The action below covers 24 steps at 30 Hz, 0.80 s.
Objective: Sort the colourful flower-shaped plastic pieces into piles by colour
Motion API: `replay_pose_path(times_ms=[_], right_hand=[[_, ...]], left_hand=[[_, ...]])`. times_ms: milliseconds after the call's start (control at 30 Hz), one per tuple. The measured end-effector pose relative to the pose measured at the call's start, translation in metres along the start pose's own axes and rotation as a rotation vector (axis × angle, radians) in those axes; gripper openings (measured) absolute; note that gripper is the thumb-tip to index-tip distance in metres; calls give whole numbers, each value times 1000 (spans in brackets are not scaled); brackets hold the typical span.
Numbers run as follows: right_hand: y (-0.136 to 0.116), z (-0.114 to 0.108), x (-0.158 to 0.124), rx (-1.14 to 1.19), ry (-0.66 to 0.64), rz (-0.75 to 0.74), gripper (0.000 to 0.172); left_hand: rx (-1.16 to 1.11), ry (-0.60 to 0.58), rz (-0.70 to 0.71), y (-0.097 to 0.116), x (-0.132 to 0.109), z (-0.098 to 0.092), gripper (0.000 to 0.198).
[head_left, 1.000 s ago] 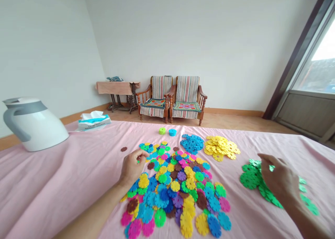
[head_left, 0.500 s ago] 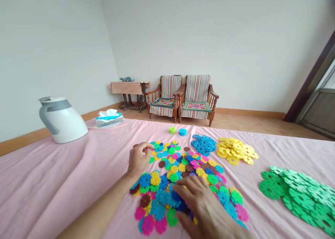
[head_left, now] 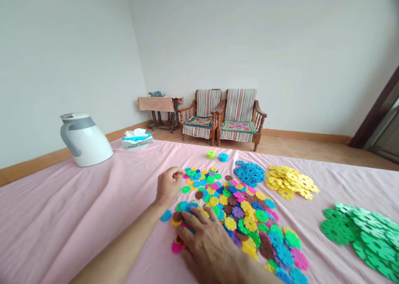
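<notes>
A spread-out pile of small notched plastic discs [head_left: 237,211], in yellow, blue, green, pink, brown and purple, lies on a pink cloth [head_left: 131,184]. My right hand [head_left: 210,242] rests palm down on the near left part of this pile, fingers apart, covering the discs under it. At the pile's far left edge is my left hand [head_left: 169,185], its fingers curled in and the tips together. Whatever may be between those fingertips is hidden. One loose blue disc [head_left: 166,215] sits left of the right hand's fingers.
Larger notched discs lie in a blue heap [head_left: 249,173], a yellow heap [head_left: 291,182] and a green heap [head_left: 364,232]. Beyond the pile stand a lime stack [head_left: 210,155] and a blue stack [head_left: 223,157]. A white jug [head_left: 90,145] and a tissue box [head_left: 137,139] are at left.
My right hand has moved left across the pile, uncovering yellow and purple discs and covering those at the near left. My left hand stays curled by the far left edge. The view has shifted slightly left.
</notes>
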State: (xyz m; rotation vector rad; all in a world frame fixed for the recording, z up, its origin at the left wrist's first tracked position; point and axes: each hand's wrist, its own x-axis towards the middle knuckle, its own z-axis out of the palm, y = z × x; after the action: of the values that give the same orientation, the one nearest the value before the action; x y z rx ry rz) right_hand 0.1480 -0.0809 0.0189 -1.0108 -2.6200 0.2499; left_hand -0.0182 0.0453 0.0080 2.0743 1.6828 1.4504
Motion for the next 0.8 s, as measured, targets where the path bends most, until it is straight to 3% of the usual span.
replay_pose_path(times_ms=[333,567,633,800], right_hand=[[46,-25,-66,-94,7,263,36],[68,-16,-90,-72,259,305,24],[72,-13,-92,-61,314,316,22],[72,-13,-92,-37,330,326,19]], left_hand=[[-21,-400,106,16,-9,4,26],[55,-848,161,29,0,-35,9],[71,-955,166,29,2,-44,17],[140,-1015,136,30,-1,-47,28]])
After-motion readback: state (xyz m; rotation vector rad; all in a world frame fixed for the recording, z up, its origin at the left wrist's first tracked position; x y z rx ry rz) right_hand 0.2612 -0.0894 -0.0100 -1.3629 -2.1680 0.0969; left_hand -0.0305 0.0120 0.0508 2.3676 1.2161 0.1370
